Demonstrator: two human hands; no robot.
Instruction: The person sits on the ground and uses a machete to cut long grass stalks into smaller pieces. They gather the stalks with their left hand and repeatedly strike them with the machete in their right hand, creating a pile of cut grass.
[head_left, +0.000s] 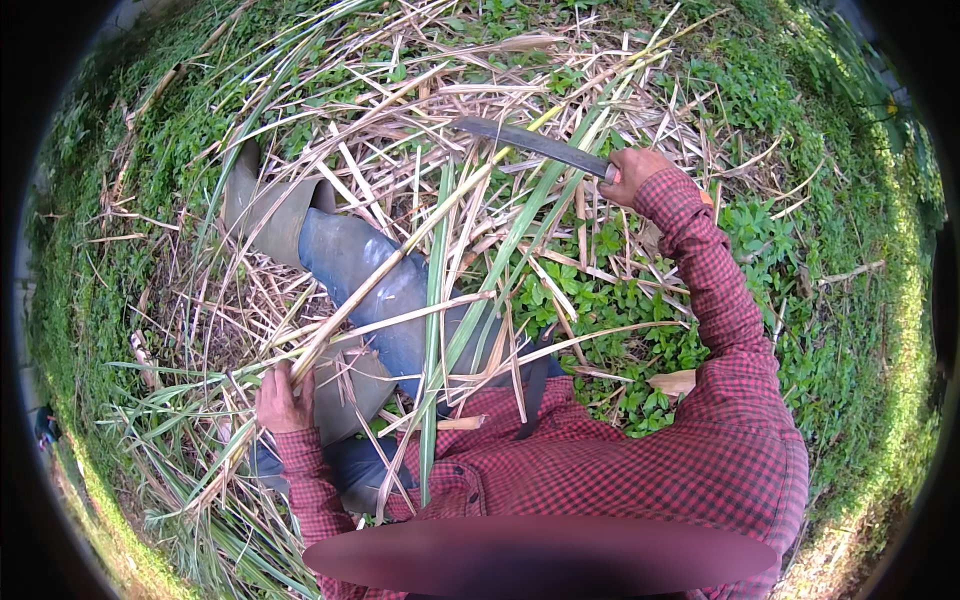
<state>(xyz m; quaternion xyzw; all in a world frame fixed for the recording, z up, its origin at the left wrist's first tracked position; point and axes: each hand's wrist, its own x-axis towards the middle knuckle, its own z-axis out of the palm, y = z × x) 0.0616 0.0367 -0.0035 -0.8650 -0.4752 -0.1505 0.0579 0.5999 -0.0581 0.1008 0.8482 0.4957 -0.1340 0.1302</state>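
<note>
The long pale-yellow stalk [403, 253] runs slantwise from the near left, over the person's legs, to the far right. The left hand [285, 402] is closed around its near-left part, the fingers narrow about it; whether loose leaves are caught in the same grip, I cannot tell. The right hand [636, 178] is fisted about the handle of a machete [550, 147], whose dark blade points left and crosses the stalk in view at its far part; whether the edge touches it is unclear.

The stalk looks light for its length and fairly stiff, woody enough to stay straight yet likely to whip a little at the thin far end. Its skin seems smooth and may turn in the grip, so a firm hold on the thicker near-left part, well apart from the blade, seems best. The machete looks rigid and heavier; the handle is the only safe place to take hold.

Long green leaves [437, 320] lie across the blue trousers [345, 255], soft, bendy and perhaps sharp-edged. Dry straw [375, 195], brittle by its look, litters the ground around the far boot [275, 222], with low green plants [640, 385] on the right.
</note>
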